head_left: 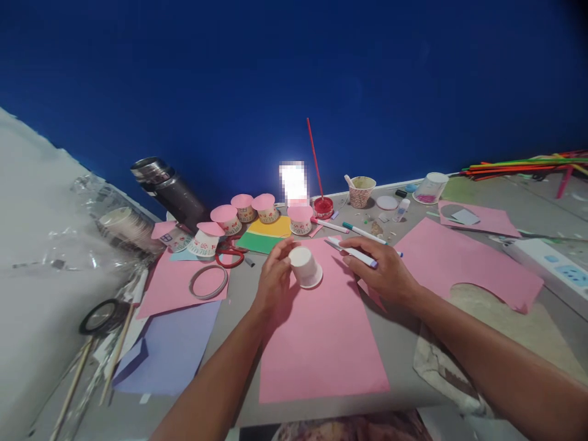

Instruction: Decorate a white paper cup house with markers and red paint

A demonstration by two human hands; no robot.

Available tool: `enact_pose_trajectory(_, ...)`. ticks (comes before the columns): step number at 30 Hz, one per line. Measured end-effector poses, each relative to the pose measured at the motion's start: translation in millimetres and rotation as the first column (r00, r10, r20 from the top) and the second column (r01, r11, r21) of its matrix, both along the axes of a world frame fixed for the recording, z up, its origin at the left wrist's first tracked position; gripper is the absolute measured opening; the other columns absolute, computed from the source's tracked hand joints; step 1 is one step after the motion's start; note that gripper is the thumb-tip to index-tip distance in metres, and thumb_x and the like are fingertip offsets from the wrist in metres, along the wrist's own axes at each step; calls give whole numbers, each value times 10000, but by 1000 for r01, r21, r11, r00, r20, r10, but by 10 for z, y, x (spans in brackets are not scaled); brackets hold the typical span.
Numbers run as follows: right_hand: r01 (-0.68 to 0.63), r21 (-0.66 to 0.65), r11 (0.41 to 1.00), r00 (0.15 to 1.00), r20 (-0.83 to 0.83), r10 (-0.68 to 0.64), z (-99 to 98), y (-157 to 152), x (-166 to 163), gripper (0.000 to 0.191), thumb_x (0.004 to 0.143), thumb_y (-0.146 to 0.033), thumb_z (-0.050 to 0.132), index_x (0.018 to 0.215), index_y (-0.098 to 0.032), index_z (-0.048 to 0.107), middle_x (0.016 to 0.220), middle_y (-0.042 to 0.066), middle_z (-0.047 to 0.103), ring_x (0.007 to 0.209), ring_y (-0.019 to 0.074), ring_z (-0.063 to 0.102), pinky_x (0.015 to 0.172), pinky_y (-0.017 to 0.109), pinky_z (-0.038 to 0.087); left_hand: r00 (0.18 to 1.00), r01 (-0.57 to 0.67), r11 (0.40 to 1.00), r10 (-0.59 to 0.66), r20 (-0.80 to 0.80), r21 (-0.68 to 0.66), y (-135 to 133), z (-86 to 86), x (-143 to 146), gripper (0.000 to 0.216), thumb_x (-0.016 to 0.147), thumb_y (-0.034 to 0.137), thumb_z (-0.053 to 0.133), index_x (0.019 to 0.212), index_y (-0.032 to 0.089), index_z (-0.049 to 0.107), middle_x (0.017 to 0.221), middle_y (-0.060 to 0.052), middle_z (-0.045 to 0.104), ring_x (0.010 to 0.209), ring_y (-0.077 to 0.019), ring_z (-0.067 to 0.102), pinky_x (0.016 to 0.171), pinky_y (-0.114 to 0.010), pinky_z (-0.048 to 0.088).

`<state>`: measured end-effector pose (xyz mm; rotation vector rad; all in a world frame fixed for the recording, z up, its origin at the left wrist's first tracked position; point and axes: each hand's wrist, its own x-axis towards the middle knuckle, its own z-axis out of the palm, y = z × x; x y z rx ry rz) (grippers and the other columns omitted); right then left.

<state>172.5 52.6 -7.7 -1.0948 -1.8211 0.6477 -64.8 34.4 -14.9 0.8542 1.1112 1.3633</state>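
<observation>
Left hand (274, 275) lightly cupped inverted paper cup (305, 267) | right hand (384, 269) pinched marker (362, 256) | cup seemed light, crushable; rim likely firmest

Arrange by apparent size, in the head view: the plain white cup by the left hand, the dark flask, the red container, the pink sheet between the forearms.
Largest to smallest:
pink sheet
dark flask
plain white cup
red container

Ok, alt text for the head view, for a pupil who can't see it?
A person's left hand touches an upturned white cup on pink paper; the right hand holds a white marker. Decorated, pink-topped cups stand before a blue wall.
</observation>
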Motion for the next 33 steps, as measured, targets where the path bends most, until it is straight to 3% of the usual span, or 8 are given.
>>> enact_pose_trajectory(6, 72, -73, 995, 994, -76, -77, -27, 39, 9, 226, 920, -335, 689, 1061, -212, 815, 1090, 89, 835, 958, 253, 785, 767, 341, 625, 842, -249, 946, 317, -436, 208, 192, 82, -444, 164, 823, 268, 626, 973, 264, 693, 953, -40, 671, 963, -215, 657, 804, -304, 507)
enact_pose_trajectory(9, 75, -84, 994, 993, -89, -82, -52, 38, 10, 237, 918, -364, 705, 1062, -218, 822, 1109, 88, 836, 1004, 257, 785, 779, 339, 636, 538, -80, 977, 208, -817, 197, 234, 69, -606, 246, 828, 163, 581, 1023, 238, 711, 1041, -71, 690, 987, -241, 658, 854, -349, 511)
enact_pose_trajectory(12, 73, -103, 992, 991, -103, -84, -43, 33, 9, 241, 911, -368, 712, 1063, -217, 823, 1103, 88, 834, 991, 251, 785, 760, 330, 643, 277, 39, 994, 92, -957, 107, 218, 37, -642, 250, 803, 84, 588, 972, 213, 719, 1062, -98, 688, 1068, -289, 644, 954, -409, 491)
enact_pose_trajectory(18, 29, -262, 965, 968, -232, -92, 65, -1, -22, 237, 858, -383, 761, 999, -203, 825, 879, 46, 797, 589, 153, 682, 504, 263, 567, 168, 55, 998, 18, -986, 28, 189, -53, -564, 185, 824, 56, 589, 755, 224, 622, 919, -109, 644, 988, -322, 615, 877, -429, 466)
enact_pose_trajectory(22, -10, -342, 940, 939, -327, -109, 93, 8, -12, 241, 818, -386, 808, 960, -192, 829, 813, 49, 790, 559, 132, 611, 491, 252, 514, 159, 29, 998, 42, -986, 48, 205, -16, -557, 182, 837, 54, 574, 794, 228, 606, 925, -99, 654, 958, -296, 613, 859, -403, 465)
enact_pose_trajectory(24, -87, -379, 921, 896, -434, -94, 86, 17, -4, 282, 816, -434, 827, 960, -191, 827, 784, 55, 785, 546, 121, 558, 484, 252, 470, 279, 36, 994, 93, -956, 107, 182, 70, -533, 124, 888, 116, 584, 871, 228, 635, 949, -79, 681, 917, -265, 622, 837, -375, 472)
enact_pose_trajectory(28, -275, -419, 865, 751, -656, -79, 103, -13, -28, 378, 741, -540, 890, 853, -188, 806, 693, 54, 745, 506, 105, 478, 458, 251, 374, 698, 90, 960, 128, -704, 265, 24, 273, -359, 73, 900, 274, 704, 960, 243, 731, 939, -40, 735, 850, -227, 651, 811, -336, 490)
enact_pose_trajectory(33, -335, -435, 836, 709, -701, -81, 169, -105, -103, 400, 691, -557, 920, 797, -195, 786, 639, 46, 724, 504, 113, 481, 468, 258, 373, 772, 181, 903, 116, -625, 390, -161, 335, -134, 103, 908, 271, 753, 984, 277, 823, 985, -55, 775, 918, -239, 662, 869, -351, 500)
